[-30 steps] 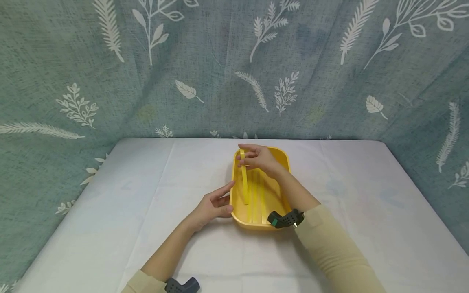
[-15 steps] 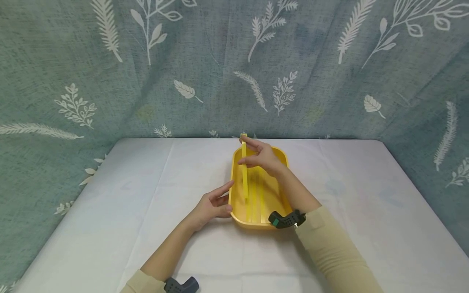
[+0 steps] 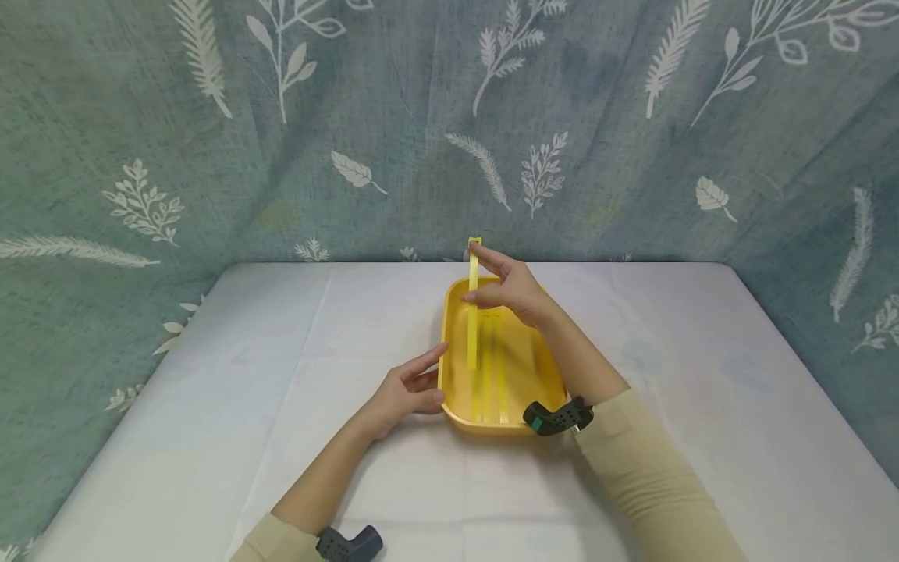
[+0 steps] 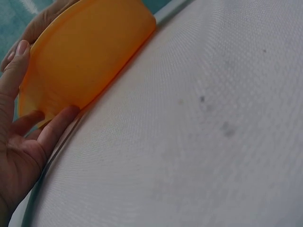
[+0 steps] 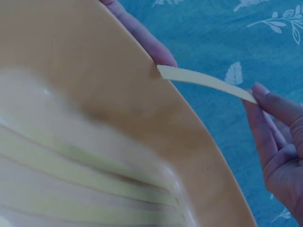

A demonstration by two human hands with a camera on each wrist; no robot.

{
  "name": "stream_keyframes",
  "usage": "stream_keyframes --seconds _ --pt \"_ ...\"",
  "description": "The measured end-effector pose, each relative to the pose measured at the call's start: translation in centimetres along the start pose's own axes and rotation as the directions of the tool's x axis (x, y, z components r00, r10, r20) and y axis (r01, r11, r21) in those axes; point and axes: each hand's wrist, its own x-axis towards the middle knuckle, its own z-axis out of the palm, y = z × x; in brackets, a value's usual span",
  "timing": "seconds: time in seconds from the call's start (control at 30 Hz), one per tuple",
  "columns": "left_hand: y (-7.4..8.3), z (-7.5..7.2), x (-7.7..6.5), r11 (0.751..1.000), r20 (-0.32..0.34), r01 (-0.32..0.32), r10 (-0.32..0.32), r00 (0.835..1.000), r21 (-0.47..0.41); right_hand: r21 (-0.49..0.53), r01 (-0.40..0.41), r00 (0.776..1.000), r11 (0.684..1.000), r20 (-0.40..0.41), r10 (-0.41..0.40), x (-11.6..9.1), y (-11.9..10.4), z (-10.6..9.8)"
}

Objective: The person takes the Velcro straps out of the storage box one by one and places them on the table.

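My right hand (image 3: 516,294) pinches a long, narrow, flat yellow strip (image 3: 472,336) near its far end. The strip slants up over the left side of an orange-yellow tray (image 3: 528,363). In the right wrist view, thumb and fingertips hold one end of the strip, which bows slightly, its other end overlapping the tray's rim. Several more yellow strips (image 3: 488,375) lie side by side lengthwise on the tray floor. My left hand (image 3: 393,400) touches the tray's left side with extended fingers; in the left wrist view its fingertips (image 4: 71,111) rest against the outer wall.
The tray stands on a white cloth-covered table (image 3: 281,437), near its back edge. Behind and at both sides hangs a blue-green curtain (image 3: 421,94) with white leaf prints. Dark wrist cameras (image 3: 558,417) sit on both wrists.
My right hand has raised the strip's far end and drawn the strip up from the tray floor, away from me. The left hand stays at the tray's side.
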Motion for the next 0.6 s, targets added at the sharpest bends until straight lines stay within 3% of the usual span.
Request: stream_keyframes --seconds 0.2,0.6 --pt "0.0 0.1 0.2 1.000 -0.003 0.005 -0.005 1.000 0.002 -0.018 -0.020 0.997 1.000 0.068 0.021 -0.5 -1.2 -0.8" --pt "-0.2 -0.1 0.4 1.000 -0.005 0.006 -0.006 1.000 0.009 -0.068 -0.041 0.994 0.997 0.102 0.047 -1.7 -2.7 -2.8"
